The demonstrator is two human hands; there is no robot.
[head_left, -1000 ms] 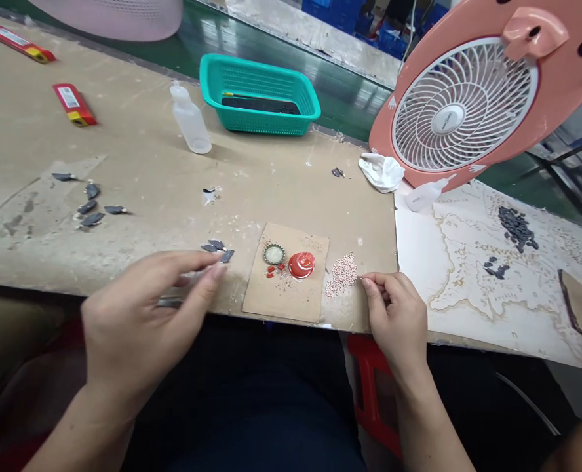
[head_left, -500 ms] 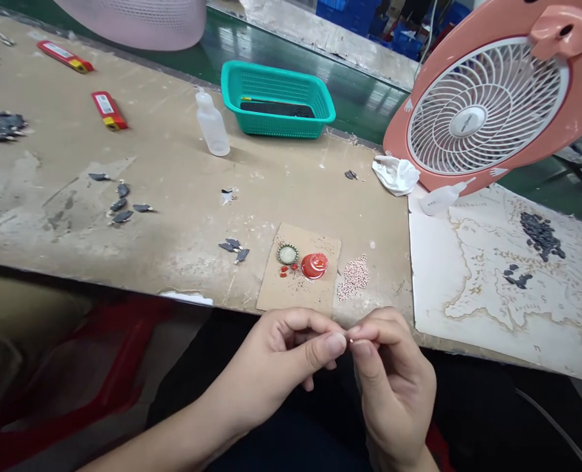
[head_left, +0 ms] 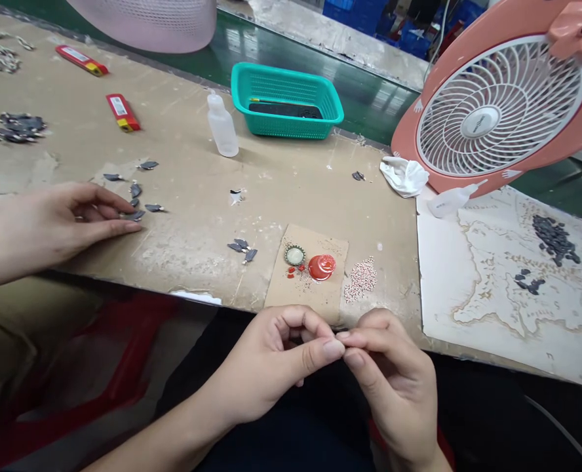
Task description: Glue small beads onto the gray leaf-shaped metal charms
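The left hand and right hand meet close in, fingertips pinching something too small to make out; at 12 o'clock most pink beads lie heaped beside a cardboard sheet; at 10 o'clock, a co-worker's hand touches dark pieces

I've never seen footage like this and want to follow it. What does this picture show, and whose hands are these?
No machine here: the camera is worn on a person's head, looking down at their own bare hands. Their left hand and right hand meet at the fingertips, pinching something too small to make out. On the bench lies a card bearing a bottle cap and a red lid, with pink beads beside it. The hand at far left is a co-worker's, near some dark pieces.
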